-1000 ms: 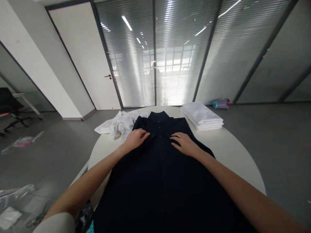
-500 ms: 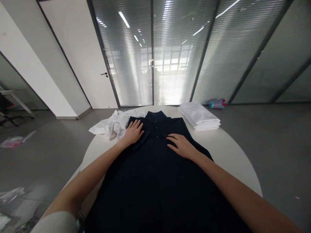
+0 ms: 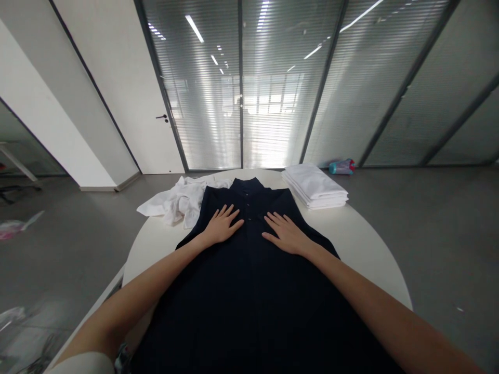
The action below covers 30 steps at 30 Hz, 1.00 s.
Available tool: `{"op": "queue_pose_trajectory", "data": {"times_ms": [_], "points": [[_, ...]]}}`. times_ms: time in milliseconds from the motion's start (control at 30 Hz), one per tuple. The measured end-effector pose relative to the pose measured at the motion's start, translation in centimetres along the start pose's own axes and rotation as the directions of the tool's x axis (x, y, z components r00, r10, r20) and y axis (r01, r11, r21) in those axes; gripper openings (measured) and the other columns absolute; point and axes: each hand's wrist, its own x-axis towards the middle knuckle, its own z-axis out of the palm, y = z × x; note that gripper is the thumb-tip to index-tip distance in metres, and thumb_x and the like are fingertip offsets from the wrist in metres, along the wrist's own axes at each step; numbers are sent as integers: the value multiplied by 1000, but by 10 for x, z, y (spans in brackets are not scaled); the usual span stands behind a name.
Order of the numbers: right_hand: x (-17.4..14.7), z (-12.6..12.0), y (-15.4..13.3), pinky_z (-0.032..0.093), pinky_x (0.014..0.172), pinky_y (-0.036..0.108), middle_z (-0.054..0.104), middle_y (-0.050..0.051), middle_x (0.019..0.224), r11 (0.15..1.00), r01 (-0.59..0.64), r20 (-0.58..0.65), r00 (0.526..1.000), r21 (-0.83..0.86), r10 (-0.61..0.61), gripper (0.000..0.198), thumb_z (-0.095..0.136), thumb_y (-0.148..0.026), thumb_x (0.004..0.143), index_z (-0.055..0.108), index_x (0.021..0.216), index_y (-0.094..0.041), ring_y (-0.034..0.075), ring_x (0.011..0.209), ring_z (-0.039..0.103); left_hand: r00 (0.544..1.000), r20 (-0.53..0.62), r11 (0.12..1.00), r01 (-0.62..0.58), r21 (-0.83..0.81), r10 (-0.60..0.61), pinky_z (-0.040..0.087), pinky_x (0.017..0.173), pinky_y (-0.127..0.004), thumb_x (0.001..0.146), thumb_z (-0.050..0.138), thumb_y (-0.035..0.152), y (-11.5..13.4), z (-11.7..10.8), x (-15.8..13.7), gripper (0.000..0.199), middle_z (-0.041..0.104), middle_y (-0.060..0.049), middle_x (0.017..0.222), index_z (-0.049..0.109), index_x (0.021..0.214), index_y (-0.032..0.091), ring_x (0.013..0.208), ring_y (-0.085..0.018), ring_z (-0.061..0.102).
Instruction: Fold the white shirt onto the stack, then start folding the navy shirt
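Observation:
A dark navy shirt (image 3: 249,280) lies spread out over the round white table (image 3: 374,259), its collar at the far end and a short row of buttons down the middle. My left hand (image 3: 221,226) rests flat on the left of its chest, fingers spread. On the right of the chest lies my right hand (image 3: 286,234), also flat with its fingers apart. Neither hand grips the cloth. The lower part of the shirt runs out of view towards me.
Crumpled white cloth (image 3: 181,200) sits on the table's far left. A stack of folded white cloth (image 3: 315,186) stands at the far right. Behind are a glass partition (image 3: 273,93) and a door (image 3: 128,88). A blue and red object (image 3: 341,167) lies on the floor.
My left hand has slid from near the shirt's left shoulder inward and towards me. My right hand's fingers have spread slightly. The view has shifted a little to the right.

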Motion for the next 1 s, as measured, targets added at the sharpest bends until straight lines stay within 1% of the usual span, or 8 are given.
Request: {"op": "queue_pose_trajectory", "data": {"times_ms": [167,500,567,633,733,833,933,1000], "points": [[35,-14,8,21,119,56,29,13,161,995,-88,-79,993,39,91,79,15,-69,97,41,152,-18,34,150,21,991,-123,999,-42,18,44,23,120,-51,103,27,55,-14,-22,15,58,36,-7,159,47,148,23,150,-31,22],[53,9,23,15,119,61,25,16,162,974,-221,58,973,-42,223,81,22,-69,96,35,154,-14,38,150,17,993,-38,990,118,80,-115,22,118,-56,95,42,63,-36,3,19,65,40,-12,156,49,146,23,149,-40,20],[61,4,24,18,118,62,35,18,157,980,-198,1,980,23,198,75,36,-67,95,50,146,-13,41,148,22,986,-76,985,143,-98,-151,25,117,-53,93,51,59,-34,-4,32,55,46,-11,152,62,132,22,147,-39,24],[77,-6,26,27,116,58,50,20,146,940,-196,-54,974,281,219,61,52,-59,92,63,130,-13,40,140,38,957,-48,854,233,-464,-287,36,112,-47,89,62,51,-32,-13,55,42,55,-13,142,70,114,18,142,-37,36],[112,-22,30,51,98,44,70,17,117,692,-228,4,951,685,309,44,50,-48,97,63,123,-15,27,107,67,899,136,474,343,-811,-417,53,89,-36,91,61,48,-31,-22,100,38,65,-15,122,65,109,15,113,-29,63],[145,-34,37,57,76,29,74,14,104,351,-277,153,928,894,340,45,31,-48,104,55,126,-17,19,84,71,879,243,281,375,-883,-410,55,68,-27,99,43,54,-35,-22,138,45,69,-15,110,55,120,16,84,-20,71],[169,-35,47,56,70,24,73,16,107,-46,-341,336,883,939,327,49,26,-52,104,57,120,-17,17,80,70,862,354,98,413,-906,-362,54,59,-24,101,33,54,-43,-15,157,46,72,-16,104,51,121,17,74,-18,71],[180,-30,52,56,68,23,72,17,111,-110,-382,396,859,918,325,50,26,-53,104,56,123,-17,16,78,70,852,414,10,440,-898,-322,54,57,-24,102,31,51,-49,-10,162,42,72,-17,106,50,121,18,75,-18,71]]}}
